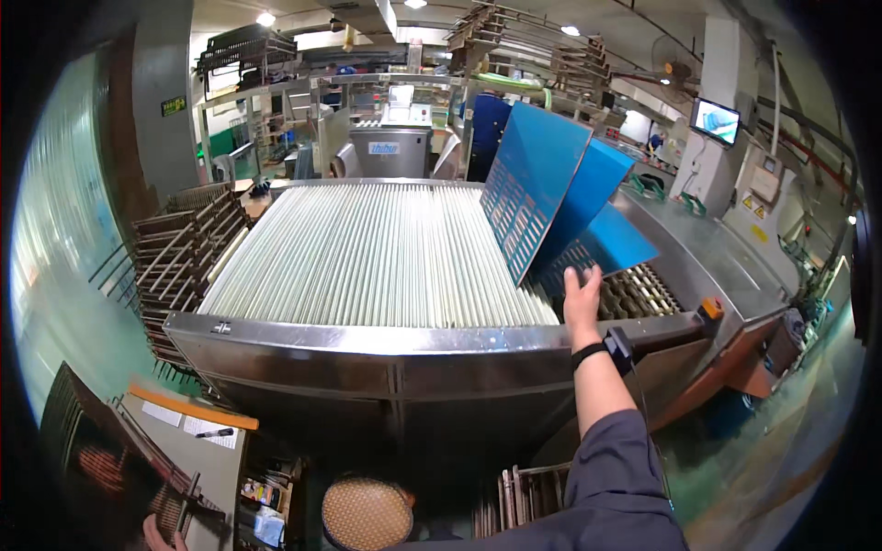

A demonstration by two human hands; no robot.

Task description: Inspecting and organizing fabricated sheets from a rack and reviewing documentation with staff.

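Note:
My right hand (582,296), fingers apart, is at the lower edge of several blue panels. The largest blue panel (542,174) stands tilted, with rows of slots cut in its lower part. Behind it leans a second blue panel (595,184), and a third blue panel (614,241) slants lowest, just beyond my fingers. Their lower edges meet the conveyor's rollers. At the lower left, my left hand (161,534) is partly cut off by the picture's edge. Its fingers curl at the edge of a dark, slotted panel (101,432), which stands tilted.
A wide conveyor of pale rollers (358,248) has a metal front rim (395,340); darker rollers (648,292) lie at its right. Stacked racks (179,257) stand left. Below are a round-topped stool (367,514) and a small table (207,459) with papers and a pen.

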